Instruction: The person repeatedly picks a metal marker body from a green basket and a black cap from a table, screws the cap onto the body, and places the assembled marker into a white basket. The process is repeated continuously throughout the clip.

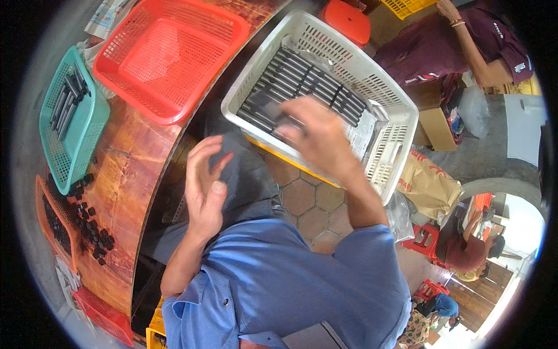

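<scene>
My left hand (204, 195) is raised near the table's edge, its fingers curved and apart, with nothing in it. Over the near left side of a white slatted crate (401, 152), my right hand (317, 131) is bent, thumb and fingers curled toward each other. A blurred dark shape shows at its fingertips, and I cannot make out what it is. Beneath that hand, several black rods (302, 75) lie side by side in rows in the crate. A printed white sheet (361, 135) and clear plastic lie beside them.
On the brown table (136, 168) stand a red basket (168, 99) and a teal basket (96, 125) holding dark rods. Small black caps (93, 230) lie scattered near an orange basket (64, 232). A co-worker in maroon (424, 46) is beyond the crate; others sit farther right.
</scene>
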### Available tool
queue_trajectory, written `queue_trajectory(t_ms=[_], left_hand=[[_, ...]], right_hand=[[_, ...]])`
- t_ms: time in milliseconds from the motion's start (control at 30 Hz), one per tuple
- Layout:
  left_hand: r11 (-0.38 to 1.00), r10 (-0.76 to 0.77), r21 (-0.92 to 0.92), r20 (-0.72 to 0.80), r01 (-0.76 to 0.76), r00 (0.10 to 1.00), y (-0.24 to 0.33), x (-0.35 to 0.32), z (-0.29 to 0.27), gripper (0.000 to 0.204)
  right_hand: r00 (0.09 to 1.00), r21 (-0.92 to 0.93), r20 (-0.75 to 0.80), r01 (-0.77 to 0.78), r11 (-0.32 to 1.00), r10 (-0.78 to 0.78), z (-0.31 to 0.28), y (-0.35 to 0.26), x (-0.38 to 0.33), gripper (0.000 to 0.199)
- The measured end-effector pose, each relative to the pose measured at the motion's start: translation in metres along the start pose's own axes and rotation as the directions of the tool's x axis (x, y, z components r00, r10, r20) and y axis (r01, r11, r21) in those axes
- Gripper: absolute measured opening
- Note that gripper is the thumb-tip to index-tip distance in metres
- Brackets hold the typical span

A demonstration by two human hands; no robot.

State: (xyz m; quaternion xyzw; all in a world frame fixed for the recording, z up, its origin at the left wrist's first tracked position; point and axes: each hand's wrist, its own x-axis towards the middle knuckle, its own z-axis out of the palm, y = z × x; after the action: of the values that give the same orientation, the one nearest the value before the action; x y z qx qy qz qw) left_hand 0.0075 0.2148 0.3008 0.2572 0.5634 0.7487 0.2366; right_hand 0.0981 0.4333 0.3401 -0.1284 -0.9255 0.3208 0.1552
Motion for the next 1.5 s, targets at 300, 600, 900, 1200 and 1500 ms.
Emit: queue_trajectory(t_ms=[300,600,900,1200,1500], left_hand=[[0.886,-0.209,0.367,-0.228,0.282,0.951,-0.023,-0.051,-0.081,0.014],[0.795,-0.372,0.396,-0.28,0.46,0.885,-0.034,-0.077,-0.09,0.013],[0.774,-0.292,0.499,-0.266,0.39,0.919,-0.029,-0.069,-0.09,0.011],[0.732,-0.319,0.547,-0.251,0.406,0.914,-0.029,-0.072,-0.091,0.011],[0.737,-0.319,0.533,-0.267,0.415,0.909,-0.032,-0.076,-0.093,0.011]], right_hand=[[0.758,-0.69,0.182,-0.355,0.63,0.627,-0.008,0.324,-0.088,0.027],[0.698,-0.663,0.251,-0.38,0.644,0.67,0.047,0.369,-0.117,0.021],[0.805,-0.544,0.135,-0.427,0.722,0.577,0.056,0.366,-0.134,0.017],[0.794,-0.617,0.06,-0.447,0.648,0.605,0.067,0.373,-0.145,0.019],[0.81,-0.543,0.087,-0.449,0.709,0.58,0.066,0.375,-0.146,0.022]])
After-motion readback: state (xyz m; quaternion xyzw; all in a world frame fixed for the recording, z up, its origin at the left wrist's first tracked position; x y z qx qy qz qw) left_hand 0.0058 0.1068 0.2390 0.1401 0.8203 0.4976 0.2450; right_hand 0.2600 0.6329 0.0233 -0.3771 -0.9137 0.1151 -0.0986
